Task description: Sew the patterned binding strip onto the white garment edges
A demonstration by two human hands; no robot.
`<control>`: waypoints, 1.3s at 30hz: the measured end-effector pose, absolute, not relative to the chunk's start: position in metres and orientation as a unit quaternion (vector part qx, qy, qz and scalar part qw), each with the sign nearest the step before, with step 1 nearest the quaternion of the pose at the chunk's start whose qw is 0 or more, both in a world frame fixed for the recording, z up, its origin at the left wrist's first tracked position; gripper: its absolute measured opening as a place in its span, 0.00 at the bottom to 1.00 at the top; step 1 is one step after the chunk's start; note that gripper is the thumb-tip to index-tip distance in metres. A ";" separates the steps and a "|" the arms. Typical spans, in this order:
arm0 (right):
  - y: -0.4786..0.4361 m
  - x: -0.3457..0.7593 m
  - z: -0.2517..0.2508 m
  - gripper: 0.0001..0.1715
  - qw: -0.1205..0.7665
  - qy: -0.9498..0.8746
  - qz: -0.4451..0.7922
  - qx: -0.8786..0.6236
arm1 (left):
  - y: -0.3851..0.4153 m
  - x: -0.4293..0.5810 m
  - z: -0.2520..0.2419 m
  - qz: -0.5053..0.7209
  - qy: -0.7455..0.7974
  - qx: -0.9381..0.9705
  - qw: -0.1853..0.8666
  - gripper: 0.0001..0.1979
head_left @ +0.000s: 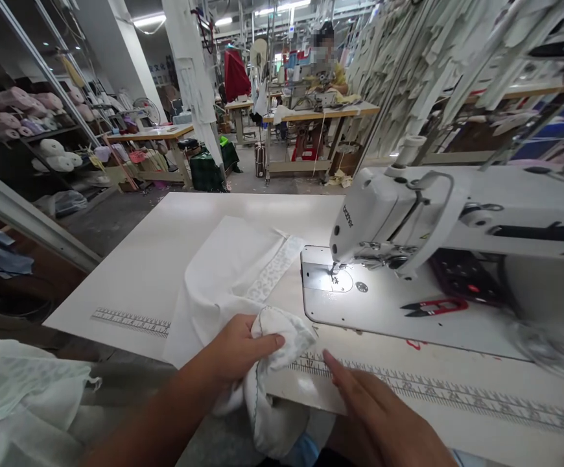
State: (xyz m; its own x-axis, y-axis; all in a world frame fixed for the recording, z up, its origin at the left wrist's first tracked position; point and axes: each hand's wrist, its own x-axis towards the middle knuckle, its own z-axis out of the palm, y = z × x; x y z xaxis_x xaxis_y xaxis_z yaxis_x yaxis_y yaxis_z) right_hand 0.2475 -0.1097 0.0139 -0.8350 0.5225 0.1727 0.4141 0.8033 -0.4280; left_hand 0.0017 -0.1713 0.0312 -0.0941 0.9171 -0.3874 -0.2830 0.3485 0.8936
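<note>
My left hand (236, 353) grips a bunched fold of white fabric (228, 272) at the table's near edge, thumb pressed over the cloth. The fabric spreads away from me across the table, with a patterned lace strip (277, 269) along its right side. My right hand (374, 408) lies flat on the table beside the cloth, fingers stretched out over a printed ruler (437, 392), holding nothing. A white Brother sewing machine (408, 214) stands to the right; its needle area (333, 275) is lit and bare.
Red thread snips (435, 307) lie on the machine bed. Another ruler strip (131, 321) is printed at the table's left front. White cloth (19, 395) is heaped at lower left. Shelves of fabric rolls (24, 110) stand left; a person sits at a far table (328, 113).
</note>
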 end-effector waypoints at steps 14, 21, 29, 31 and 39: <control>-0.115 0.217 0.010 0.55 0.147 -0.956 0.132 -0.215 | -0.170 0.002 0.033 0.497 0.544 0.282 0.615 0.16; -0.114 0.217 0.011 0.55 0.138 -0.957 0.137 -0.214 | -0.170 0.003 0.031 0.504 0.534 0.277 0.620 0.15; -0.116 0.217 0.011 0.53 0.140 -0.959 0.125 -0.214 | -0.170 0.003 0.032 0.505 0.531 0.278 0.622 0.16; -0.116 0.218 0.013 0.53 0.143 -0.958 0.121 -0.217 | -0.170 0.003 0.032 0.506 0.533 0.279 0.618 0.16; -0.114 0.215 0.012 0.55 0.161 -0.956 0.112 -0.218 | -0.169 0.005 0.033 0.502 0.545 0.269 0.615 0.16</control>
State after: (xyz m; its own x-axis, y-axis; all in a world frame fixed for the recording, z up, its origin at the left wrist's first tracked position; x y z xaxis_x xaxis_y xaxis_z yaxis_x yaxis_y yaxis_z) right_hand 0.2148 -0.1145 0.0117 -0.8531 0.4525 0.2597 0.3800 0.8800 -0.2850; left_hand 0.0046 -0.1689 0.0332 -0.0984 0.9107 -0.4013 -0.3240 0.3519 0.8782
